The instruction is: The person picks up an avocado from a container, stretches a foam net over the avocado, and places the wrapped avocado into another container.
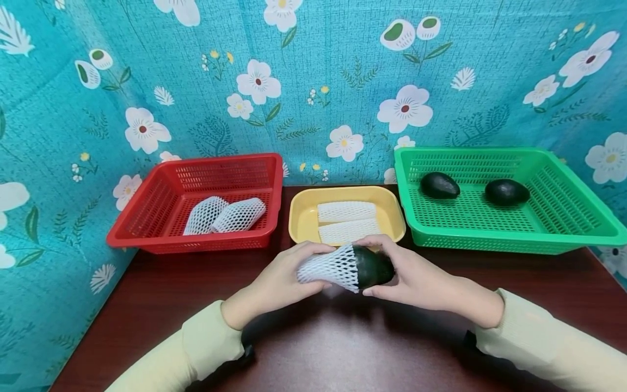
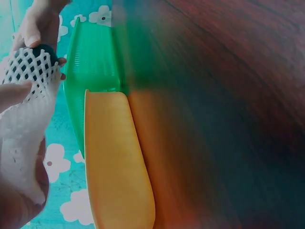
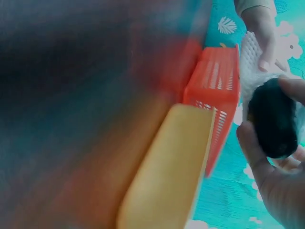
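In the head view a dark avocado (image 1: 373, 267) is partly inside a white foam net sleeve (image 1: 329, 268), just in front of the yellow tray. My left hand (image 1: 280, 275) holds the sleeve, thumb and fingers on either side of it. The avocado's bare end is gripped by my right hand (image 1: 416, 275). From the left wrist, the net (image 2: 31, 71) is stretched over the dark fruit at its far end, and its near part hangs loose in the left palm. The right wrist view shows the avocado (image 3: 272, 117) between thumb and fingers, the sleeve (image 3: 250, 62) behind it.
A red basket (image 1: 196, 243) on the left holds two net-wrapped pieces (image 1: 240, 215). Two flat foam sleeves (image 1: 346, 211) lie in the yellow tray (image 1: 296, 218). In the green basket (image 1: 509, 242) on the right are two bare avocados (image 1: 506, 192). Floral cloth (image 1: 313, 81) hangs behind the table (image 1: 343, 348).
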`<state>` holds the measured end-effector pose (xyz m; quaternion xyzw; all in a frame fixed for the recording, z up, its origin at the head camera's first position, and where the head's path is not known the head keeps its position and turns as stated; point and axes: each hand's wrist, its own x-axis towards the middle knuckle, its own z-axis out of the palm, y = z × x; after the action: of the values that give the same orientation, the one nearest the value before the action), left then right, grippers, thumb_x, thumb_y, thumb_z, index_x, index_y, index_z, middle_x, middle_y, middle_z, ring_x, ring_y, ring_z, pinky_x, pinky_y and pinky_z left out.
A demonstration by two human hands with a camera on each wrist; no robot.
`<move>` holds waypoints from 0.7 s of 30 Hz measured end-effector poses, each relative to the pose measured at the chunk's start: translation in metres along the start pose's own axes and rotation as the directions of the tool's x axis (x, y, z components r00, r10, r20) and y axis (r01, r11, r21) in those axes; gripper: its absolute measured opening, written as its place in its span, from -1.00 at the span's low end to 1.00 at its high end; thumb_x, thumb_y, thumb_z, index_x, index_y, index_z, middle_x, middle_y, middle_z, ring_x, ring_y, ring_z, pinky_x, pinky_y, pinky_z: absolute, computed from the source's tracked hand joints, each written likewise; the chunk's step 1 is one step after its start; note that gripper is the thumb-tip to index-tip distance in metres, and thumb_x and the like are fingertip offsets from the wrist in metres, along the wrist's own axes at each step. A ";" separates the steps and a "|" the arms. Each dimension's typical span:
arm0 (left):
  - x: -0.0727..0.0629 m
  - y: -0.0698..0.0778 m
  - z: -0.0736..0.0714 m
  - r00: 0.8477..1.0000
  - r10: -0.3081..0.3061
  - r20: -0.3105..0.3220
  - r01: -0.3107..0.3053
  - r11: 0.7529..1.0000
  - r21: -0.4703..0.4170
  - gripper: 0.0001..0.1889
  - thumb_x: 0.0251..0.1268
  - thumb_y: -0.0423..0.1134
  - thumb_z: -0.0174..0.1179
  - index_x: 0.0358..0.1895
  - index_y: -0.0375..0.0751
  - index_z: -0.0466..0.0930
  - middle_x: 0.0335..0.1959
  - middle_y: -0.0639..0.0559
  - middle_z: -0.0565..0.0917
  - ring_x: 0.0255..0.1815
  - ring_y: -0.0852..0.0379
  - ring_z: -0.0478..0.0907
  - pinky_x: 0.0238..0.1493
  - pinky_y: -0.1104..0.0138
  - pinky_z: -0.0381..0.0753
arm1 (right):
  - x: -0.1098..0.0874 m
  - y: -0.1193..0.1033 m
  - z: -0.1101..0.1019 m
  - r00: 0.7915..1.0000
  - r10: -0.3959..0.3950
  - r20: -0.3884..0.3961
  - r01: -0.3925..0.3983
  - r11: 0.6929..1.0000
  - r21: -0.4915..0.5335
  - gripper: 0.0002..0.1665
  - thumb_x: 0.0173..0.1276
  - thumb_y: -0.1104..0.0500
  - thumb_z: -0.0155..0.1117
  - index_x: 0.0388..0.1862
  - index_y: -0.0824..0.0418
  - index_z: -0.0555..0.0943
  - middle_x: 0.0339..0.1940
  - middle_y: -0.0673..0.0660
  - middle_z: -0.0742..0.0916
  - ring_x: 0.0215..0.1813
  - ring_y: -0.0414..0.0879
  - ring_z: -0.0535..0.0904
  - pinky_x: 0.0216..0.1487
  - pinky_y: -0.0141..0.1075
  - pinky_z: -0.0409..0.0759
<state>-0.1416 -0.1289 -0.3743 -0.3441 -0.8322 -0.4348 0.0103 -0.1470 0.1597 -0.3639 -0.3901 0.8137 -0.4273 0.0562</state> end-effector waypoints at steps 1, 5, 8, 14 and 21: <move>0.000 0.000 0.001 1.000 0.010 -0.013 -0.010 1.000 0.001 -0.38 0.10 -0.33 0.55 0.28 -0.09 0.58 0.16 0.06 0.65 0.07 0.15 0.55 0.05 0.25 0.63 | 0.001 0.001 0.001 1.000 0.016 -0.009 -0.016 0.999 0.029 -0.10 0.22 0.21 0.60 0.43 0.14 0.28 0.30 0.14 0.57 0.09 -0.02 0.60 -0.23 -0.31 0.72; 0.001 0.000 0.002 0.999 0.007 -0.052 -0.007 1.000 -0.001 -0.41 0.09 -0.32 0.56 0.25 -0.11 0.61 0.13 0.07 0.68 0.04 0.16 0.57 0.04 0.25 0.63 | 0.004 0.007 0.005 0.997 0.079 -0.022 -0.075 0.984 0.160 -0.15 0.20 0.21 0.61 0.37 0.11 0.33 0.23 0.14 0.59 -0.02 -0.01 0.62 -0.21 -0.25 0.72; 0.000 0.000 0.000 0.998 -0.030 -0.053 0.029 1.000 -0.011 -0.41 0.12 -0.27 0.55 0.27 -0.09 0.61 0.13 0.08 0.68 0.04 0.16 0.56 0.03 0.26 0.63 | 0.004 0.010 0.006 0.996 0.084 -0.019 -0.077 0.967 0.241 -0.16 0.22 0.26 0.59 0.40 0.13 0.36 0.28 0.15 0.54 0.01 0.05 0.64 -0.14 -0.22 0.74; -0.004 -0.003 -0.001 0.996 -0.069 -0.049 0.068 0.997 -0.025 -0.43 0.15 -0.23 0.53 0.28 -0.08 0.62 0.11 0.11 0.68 0.00 0.16 0.56 -0.02 0.27 0.61 | 0.000 0.011 0.006 1.000 0.004 -0.024 0.003 0.959 0.282 -0.20 0.32 0.37 0.46 0.49 0.19 0.37 0.36 0.16 0.47 0.18 0.02 0.59 0.00 -0.20 0.71; -0.002 -0.004 -0.004 0.997 -0.064 -0.030 0.062 0.995 -0.079 -0.36 0.12 -0.25 0.55 0.32 -0.10 0.59 0.17 0.07 0.66 0.06 0.13 0.55 0.02 0.25 0.63 | -0.002 0.010 0.005 0.989 0.070 -0.129 -0.028 0.954 0.297 -0.33 0.21 0.40 0.54 0.28 0.22 0.50 0.30 0.23 0.60 -0.06 -0.04 0.73 -0.11 -0.21 0.74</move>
<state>-0.1432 -0.1343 -0.3757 -0.3105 -0.8246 -0.4728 -0.0032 -0.1490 0.1616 -0.3744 -0.3265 0.7524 -0.5681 0.0678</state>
